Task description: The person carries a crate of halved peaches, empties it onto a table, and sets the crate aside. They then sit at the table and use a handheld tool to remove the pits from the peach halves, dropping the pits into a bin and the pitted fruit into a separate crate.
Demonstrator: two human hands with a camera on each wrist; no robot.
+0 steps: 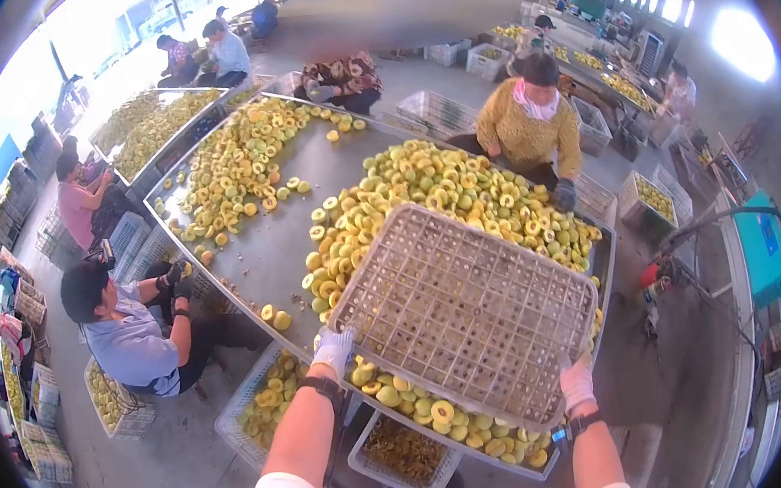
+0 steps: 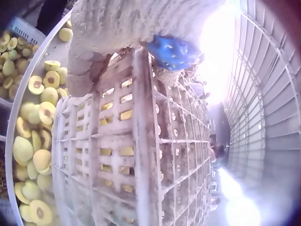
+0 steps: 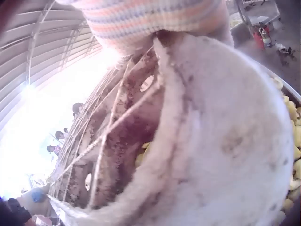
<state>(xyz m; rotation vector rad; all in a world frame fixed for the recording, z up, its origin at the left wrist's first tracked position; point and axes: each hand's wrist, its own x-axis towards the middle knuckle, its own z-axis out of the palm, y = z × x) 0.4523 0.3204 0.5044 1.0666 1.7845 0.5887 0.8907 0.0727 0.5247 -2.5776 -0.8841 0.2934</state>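
A worn, pale plastic crate [image 1: 469,307] is tipped over above a metal table [image 1: 290,188], its ribbed, perforated bottom facing up toward me. My gloved left hand [image 1: 333,351] grips its near left corner; in the left wrist view a blue-coated fingertip [image 2: 171,52] curls over the crate's edge. My gloved right hand [image 1: 577,382] holds the near right corner, and in the right wrist view the striped glove cuff [image 3: 160,21] sits above the crate's smooth rounded corner [image 3: 230,141]. Around and below the crate lie halved yellow-green stone fruits [image 1: 441,185], many with the pit hollow showing.
A person in a yellow patterned top [image 1: 528,128] stands across the table, one gloved hand at the fruit. Another in a light blue shirt [image 1: 132,342] sits at left. Below the near edge are a fruit-filled crate [image 1: 230,422] and a bin of brown scraps [image 1: 448,485].
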